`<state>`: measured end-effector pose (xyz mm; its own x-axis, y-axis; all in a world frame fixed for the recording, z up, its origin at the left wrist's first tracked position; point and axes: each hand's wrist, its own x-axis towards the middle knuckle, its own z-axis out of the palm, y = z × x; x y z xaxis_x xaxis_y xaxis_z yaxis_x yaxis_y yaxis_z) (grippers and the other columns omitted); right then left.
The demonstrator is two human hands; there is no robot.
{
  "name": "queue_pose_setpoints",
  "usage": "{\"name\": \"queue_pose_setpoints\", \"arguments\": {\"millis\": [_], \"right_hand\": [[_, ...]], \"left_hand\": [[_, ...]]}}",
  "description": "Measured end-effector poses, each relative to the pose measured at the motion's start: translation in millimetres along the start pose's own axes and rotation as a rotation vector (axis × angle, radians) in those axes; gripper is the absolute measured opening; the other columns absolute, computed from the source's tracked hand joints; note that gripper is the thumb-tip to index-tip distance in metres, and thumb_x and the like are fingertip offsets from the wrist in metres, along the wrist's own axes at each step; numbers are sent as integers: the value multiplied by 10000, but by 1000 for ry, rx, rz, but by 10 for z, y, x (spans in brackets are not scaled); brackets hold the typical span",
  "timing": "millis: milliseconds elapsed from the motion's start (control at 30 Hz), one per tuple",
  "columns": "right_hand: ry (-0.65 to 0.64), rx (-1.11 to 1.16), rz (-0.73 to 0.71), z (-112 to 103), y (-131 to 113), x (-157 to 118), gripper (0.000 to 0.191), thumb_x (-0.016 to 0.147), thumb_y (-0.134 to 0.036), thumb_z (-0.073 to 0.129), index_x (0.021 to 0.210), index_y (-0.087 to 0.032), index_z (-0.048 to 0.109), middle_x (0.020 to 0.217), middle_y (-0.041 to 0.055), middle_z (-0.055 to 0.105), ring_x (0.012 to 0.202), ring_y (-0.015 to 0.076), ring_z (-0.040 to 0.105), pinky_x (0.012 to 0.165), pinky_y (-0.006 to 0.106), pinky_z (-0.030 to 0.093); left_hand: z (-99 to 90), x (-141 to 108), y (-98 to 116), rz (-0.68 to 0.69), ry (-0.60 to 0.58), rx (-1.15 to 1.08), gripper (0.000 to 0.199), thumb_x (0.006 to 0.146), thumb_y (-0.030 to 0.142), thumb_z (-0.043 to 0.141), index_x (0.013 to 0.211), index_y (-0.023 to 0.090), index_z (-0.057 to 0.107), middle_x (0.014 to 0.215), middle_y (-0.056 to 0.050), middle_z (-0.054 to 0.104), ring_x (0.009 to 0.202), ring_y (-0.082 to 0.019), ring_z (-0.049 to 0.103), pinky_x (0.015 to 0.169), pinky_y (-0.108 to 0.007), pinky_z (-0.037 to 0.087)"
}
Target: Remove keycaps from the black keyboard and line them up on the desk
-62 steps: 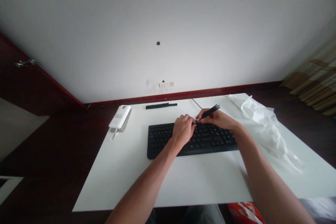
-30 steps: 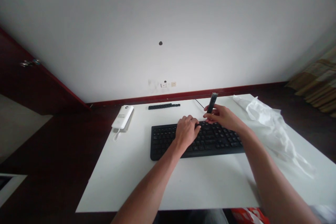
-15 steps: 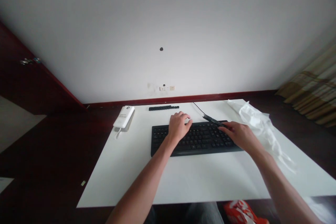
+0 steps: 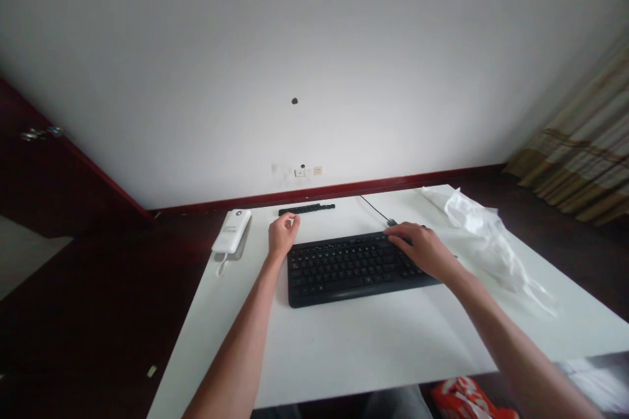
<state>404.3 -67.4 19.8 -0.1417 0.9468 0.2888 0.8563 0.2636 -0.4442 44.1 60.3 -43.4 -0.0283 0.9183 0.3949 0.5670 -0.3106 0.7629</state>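
A black keyboard (image 4: pixel 348 268) lies flat on the white table (image 4: pixel 314 347) in front of me. My left hand (image 4: pixel 284 236) is at its upper left corner, with the fingers curled and thumb near the index finger. Whatever they may pinch is too small to see. Over the keyboard's upper right part rests my right hand (image 4: pixel 417 247), closed around a dark, slim object (image 4: pixel 392 222). Only its ends show past the fingers, so its kind is unclear. Behind the left hand, a narrow row of black key-like pieces (image 4: pixel 307 208) lies on the table.
A white box-like device (image 4: pixel 232 231) with a short strap lies on the left. Crumpled white plastic (image 4: pixel 484 232) spreads along the right side. A thin black cable (image 4: pixel 374 207) runs off the far edge. Below the near edge is a red and white package (image 4: pixel 464 399).
My left hand has moved off the keys to the keyboard's left corner, its fingers curling in. My right hand has shifted left, covering most of the dark object it holds. The view has turned slightly.
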Motion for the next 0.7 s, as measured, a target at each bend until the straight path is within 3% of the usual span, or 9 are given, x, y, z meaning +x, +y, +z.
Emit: {"name": "queue_pose_setpoints", "arguments": {"millis": [100,200,433,700], "right_hand": [[-88,77,-148,160,-290,217,250,1012,-325,529,1110,-274,753,1112,38,773,1067,255,690,999,417,511],[-117,86,-202,321,-416,379,225,992,-317,576,1122,-256,750,1133,53,769,1089,269,677,1007,433,512],[-220,41,-210,447,-392,494,129,942,-264,635,972,-257,760,1002,55,772,1049,278,671,966,433,526],[-292,79,-171,417,-435,571,177,911,-238,616,1015,-260,758,1001,35,779,957,241,711,900,381,542]], "left_hand": [[44,41,-20,-36,-18,18,317,896,478,578,804,203,705,491,65,379,496,-124,372,572,-248,289],[40,72,-12,-78,-14,30,314,906,463,557,812,205,707,509,57,405,515,-131,408,585,-250,303],[26,70,39,-110,-5,55,278,914,417,549,815,207,702,548,50,464,543,-128,457,607,-247,327],[48,77,6,-116,-13,48,269,917,404,555,826,208,715,569,45,512,563,-125,486,612,-239,319]]}}
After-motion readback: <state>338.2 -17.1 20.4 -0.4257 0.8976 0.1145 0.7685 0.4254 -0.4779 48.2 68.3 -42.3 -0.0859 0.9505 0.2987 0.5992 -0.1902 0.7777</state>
